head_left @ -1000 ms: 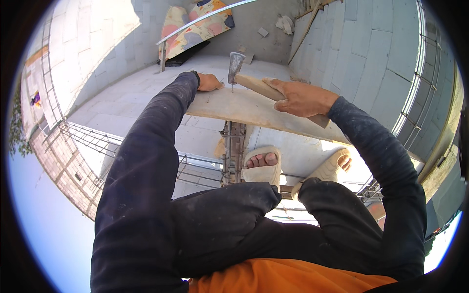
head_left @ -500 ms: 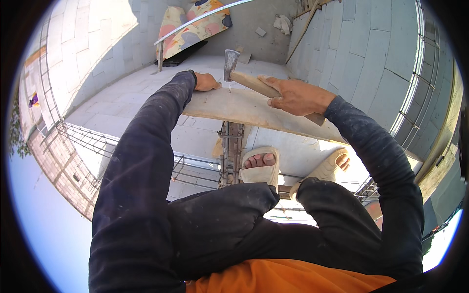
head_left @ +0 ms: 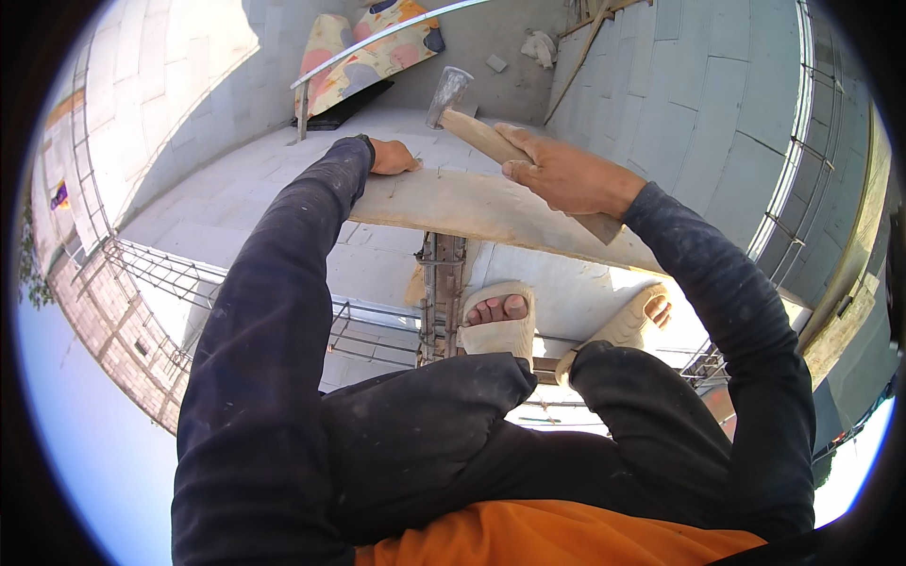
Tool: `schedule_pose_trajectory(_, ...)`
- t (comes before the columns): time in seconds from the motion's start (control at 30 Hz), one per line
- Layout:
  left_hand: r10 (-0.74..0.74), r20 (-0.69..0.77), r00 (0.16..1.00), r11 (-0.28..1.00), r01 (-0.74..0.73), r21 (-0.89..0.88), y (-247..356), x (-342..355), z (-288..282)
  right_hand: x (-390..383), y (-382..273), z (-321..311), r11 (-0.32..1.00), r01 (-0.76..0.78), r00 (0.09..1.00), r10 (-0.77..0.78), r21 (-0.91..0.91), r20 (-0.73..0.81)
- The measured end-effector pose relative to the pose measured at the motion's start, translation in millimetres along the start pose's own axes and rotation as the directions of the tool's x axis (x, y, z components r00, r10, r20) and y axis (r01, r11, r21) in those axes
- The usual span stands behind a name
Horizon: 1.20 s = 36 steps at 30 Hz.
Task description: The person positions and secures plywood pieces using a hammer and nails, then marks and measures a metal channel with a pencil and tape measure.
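Gripping hammer (head_left: 479, 136) firmly by handle: right hand (head_left: 574, 176), apparently for control; left hand (head_left: 393, 158) at board (head_left: 462, 200), apparently steadying it; left closure unclear

Harsh daylight, bowed edges

Strong daylight keeps the left fingers (head_left: 408, 163) and right fingers (head_left: 525, 172) bright. Far left of them, a crisp diagonal shadow edge crosses the pale wall (head_left: 160, 85), its sunlit part nearly washed out. Below the right fingers, glare whitens the surface (head_left: 618, 281) beside the sandal (head_left: 625, 323). Well out to either side of the fingers, lines curve toward a black rim (head_left: 9, 283).
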State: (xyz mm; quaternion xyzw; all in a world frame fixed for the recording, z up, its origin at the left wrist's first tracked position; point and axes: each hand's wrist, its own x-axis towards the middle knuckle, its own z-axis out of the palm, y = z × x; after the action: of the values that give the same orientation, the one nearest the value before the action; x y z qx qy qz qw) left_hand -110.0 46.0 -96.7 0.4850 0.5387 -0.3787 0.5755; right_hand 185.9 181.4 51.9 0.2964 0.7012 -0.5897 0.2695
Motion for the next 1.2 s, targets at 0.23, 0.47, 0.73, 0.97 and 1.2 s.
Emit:
schedule_pose_trajectory(0.23, 0.017, 0.079, 0.997, 1.000, -0.015, -0.023, -0.5, 6.0, -5.8, -5.4, 11.4, 4.7, 0.999, 0.044, 0.980, -0.041, 0.016, -0.193)
schedule_pose_trajectory(0.47, 0.013, 0.030, 0.999, 1.000, -0.012, -0.018, 4.8, -1.7, -8.8, 1.5, 16.1, 14.4, 0.994, 0.097, 0.990, -0.101, -0.051, -0.100)
schedule_pose_trajectory(0.73, 0.048, 0.046, 0.998, 0.999, -0.049, 0.021, 16.8, -10.3, -19.0, 0.7, 33.8, 29.2, 0.957, 0.182, 0.983, -0.184, -0.225, 0.011)
schedule_pose_trajectory(0.97, 0.018, 0.018, 1.000, 1.000, -0.017, -0.022, 4.4, -0.9, -4.8, -4.2, 6.4, 14.2, 0.994, 0.072, 0.985, -0.084, -0.084, -0.150)
schedule_pose_trajectory(1.2, 0.022, 0.012, 1.000, 0.999, -0.023, 0.025, 6.8, -6.0, -5.5, -32.6, -22.8, -35.5, 0.992, -0.020, 0.952, 0.056, 0.123, -0.300)
